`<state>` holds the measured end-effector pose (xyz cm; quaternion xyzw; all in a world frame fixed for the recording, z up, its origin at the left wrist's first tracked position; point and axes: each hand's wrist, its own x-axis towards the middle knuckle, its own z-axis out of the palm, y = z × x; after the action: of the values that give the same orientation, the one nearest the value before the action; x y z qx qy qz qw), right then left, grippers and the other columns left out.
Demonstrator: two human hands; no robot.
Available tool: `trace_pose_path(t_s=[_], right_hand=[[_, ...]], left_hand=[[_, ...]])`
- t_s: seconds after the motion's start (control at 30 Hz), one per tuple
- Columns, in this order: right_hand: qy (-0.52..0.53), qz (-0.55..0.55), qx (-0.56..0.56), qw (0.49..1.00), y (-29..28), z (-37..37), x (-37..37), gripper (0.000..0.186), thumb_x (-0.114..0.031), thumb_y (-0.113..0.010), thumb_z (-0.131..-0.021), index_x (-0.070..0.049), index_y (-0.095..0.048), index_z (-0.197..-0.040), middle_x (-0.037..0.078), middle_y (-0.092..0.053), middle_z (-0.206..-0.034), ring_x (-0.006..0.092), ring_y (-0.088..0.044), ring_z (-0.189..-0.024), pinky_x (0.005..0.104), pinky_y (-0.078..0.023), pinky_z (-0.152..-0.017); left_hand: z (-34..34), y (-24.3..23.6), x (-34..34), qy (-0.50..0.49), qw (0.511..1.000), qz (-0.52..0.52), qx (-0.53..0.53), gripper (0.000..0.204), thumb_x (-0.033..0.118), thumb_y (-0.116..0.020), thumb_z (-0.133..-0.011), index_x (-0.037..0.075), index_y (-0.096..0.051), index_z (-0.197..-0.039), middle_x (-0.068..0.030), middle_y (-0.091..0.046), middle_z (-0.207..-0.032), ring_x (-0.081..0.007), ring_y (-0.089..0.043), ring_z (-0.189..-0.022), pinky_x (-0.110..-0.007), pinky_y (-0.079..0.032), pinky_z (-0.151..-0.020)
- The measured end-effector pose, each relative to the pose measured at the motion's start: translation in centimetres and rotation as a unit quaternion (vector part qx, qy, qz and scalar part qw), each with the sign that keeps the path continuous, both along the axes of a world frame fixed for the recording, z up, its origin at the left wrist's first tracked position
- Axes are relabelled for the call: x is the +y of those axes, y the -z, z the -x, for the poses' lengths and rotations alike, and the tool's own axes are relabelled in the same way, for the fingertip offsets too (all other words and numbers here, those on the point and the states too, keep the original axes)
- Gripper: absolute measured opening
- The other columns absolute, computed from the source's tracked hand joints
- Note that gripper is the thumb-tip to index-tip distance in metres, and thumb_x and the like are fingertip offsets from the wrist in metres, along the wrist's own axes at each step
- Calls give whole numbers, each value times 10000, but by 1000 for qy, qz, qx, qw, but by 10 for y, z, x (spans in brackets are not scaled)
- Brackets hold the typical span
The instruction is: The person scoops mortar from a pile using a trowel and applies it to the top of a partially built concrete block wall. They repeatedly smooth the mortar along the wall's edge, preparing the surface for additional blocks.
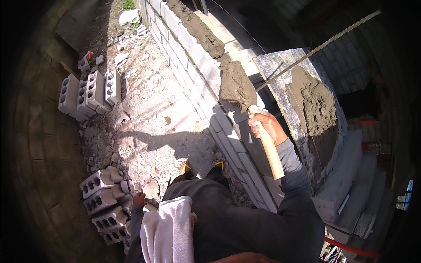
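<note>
My right hand grips the pale wooden handle of a mortar-covered trowel at the top of a grey block wall. Wet mortar lies along the wall's top. Beside it, a tilted board holds a heap of mortar, with a thin line crossing over it. A long ridged rod slants above the board. My left hand hangs low by my side, fingers curled; what it holds, if anything, is too small to make out.
Hollow blocks stand stacked at left and lower left. Rubble covers the ground beside my sandaled feet. Another person is dimly visible at right, near stacked grey slabs and an orange hose-like object.
</note>
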<state>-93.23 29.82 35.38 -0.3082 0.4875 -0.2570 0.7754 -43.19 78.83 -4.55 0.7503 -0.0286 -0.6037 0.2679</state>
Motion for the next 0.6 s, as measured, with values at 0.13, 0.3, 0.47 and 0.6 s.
trace_pose_path(t_s=[0.13, 0.3, 0.47, 0.6], right_hand=[[-82, 170, 192, 963, 14, -46, -96, 187, -130, -656, -881, -54, -524, -989, 39, -582, -748, 101, -534, -500, 276, -449, -412], [-213, 407, 669, 584, 69, -74, -181, 529, -238, -632, -876, 30, -469, -1302, 288, -685, -1096, 425, -659, -1080, 500, -517, -929], [-275, 345, 683, 581, 137, -70, -165, 596, -155, -611, -847, -5, -381, -1376, 283, -689, -1079, 428, -682, -1023, 483, -533, -905], [-246, 320, 701, 588, 137, -16, -139, 588, -167, -648, -827, 13, -394, -1326, 301, -684, -1045, 437, -680, -1011, 497, -535, -877]], left_hand=[[27, -13, 43, -94, 995, -21, -38, 469, 229, -628, -932, 64, -532, -1361, -106, -665, -1090, -237, -705, -835, -398, -551, -603], [53, -8, 77, -145, 988, -58, 7, 505, 207, -640, -899, 92, -530, -1378, -128, -657, -1147, -298, -694, -904, -441, -560, -673], [69, 4, 90, -212, 976, -40, 8, 487, 225, -662, -864, 99, -605, -1330, -146, -675, -1175, -324, -674, -982, -452, -551, -810], [76, -12, 9, 90, 984, -114, -108, 443, 241, -703, -855, 52, -674, -1255, -183, -697, -1164, -256, -668, -1049, -380, -532, -888]])
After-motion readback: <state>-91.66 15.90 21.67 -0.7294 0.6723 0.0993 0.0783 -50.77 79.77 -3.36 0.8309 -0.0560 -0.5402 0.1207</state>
